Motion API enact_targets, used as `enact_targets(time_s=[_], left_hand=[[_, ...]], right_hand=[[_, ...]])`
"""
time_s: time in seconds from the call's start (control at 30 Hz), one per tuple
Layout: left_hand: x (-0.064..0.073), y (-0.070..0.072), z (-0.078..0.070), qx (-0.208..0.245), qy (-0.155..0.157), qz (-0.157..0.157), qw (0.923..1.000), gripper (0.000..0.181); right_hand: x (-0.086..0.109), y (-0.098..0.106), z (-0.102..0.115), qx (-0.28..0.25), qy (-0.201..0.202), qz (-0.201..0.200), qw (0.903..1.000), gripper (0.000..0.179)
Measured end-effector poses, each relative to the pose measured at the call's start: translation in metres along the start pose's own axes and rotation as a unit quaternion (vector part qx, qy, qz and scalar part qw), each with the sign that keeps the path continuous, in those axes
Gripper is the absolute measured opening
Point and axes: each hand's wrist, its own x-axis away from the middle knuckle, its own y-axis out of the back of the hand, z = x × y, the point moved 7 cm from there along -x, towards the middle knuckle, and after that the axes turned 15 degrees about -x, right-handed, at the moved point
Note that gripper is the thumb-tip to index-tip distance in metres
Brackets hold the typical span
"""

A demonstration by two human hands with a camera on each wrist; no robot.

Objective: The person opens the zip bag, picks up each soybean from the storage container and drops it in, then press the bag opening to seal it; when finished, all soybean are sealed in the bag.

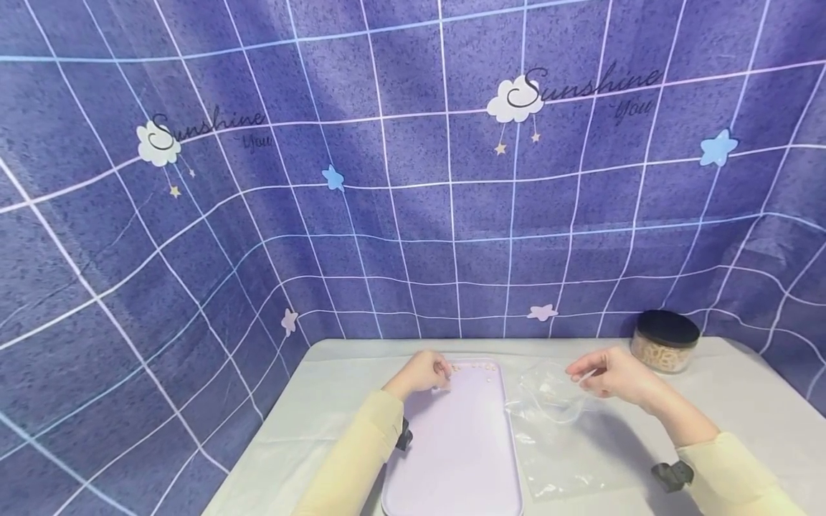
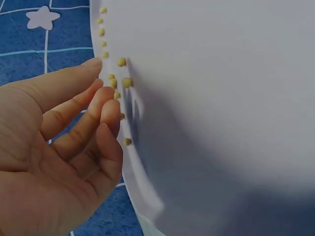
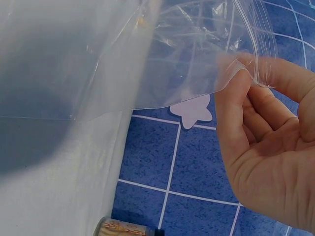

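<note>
My left hand (image 1: 426, 371) reaches over the far left corner of a pale purple tray (image 1: 458, 444). In the left wrist view its fingers bend loosely at the tray's rim, right beside several small yellow balls (image 2: 127, 82). Nothing shows between the fingertips. The balls lie strung out along the tray's far edge. On the right, my right hand (image 1: 619, 376) pinches the mouth of a clear zip bag (image 1: 561, 466) between thumb and finger. The bag's mouth stands raised and spread, while its lower part lies flat on the table beside the tray. A small yellowish bit (image 3: 141, 20) shows at the bag.
A round clear jar (image 1: 665, 341) with a black lid stands at the back right, holding pale ring-shaped pieces. A light cloth covers the table (image 1: 297, 430). Behind it hangs a blue checked curtain (image 1: 413, 215) with clouds and stars, close to the table's far edge.
</note>
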Motion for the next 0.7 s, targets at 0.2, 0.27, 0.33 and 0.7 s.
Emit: enact_targets(time_s=[0.2,0.27,0.33,0.7], left_hand=[[0.004,-0.008,0.006,-0.015,0.009,0.008,0.9998,0.014],[0.006,-0.011,0.009,-0.012,0.024,0.012,0.9996,0.014],[0.007,-0.012,0.010,-0.007,0.034,0.014,0.9993,0.015],[-0.002,0.001,-0.022,0.008,-0.019,0.001,0.9998,0.013]], right_hand=[[0.000,0.001,-0.001,-0.004,-0.002,-0.002,1.0000,0.033],[0.000,0.000,-0.001,-0.006,-0.003,-0.001,1.0000,0.033],[-0.001,-0.001,-0.002,-0.008,-0.002,0.000,1.0000,0.034],[0.000,-0.001,0.001,-0.007,-0.001,0.004,1.0000,0.034]])
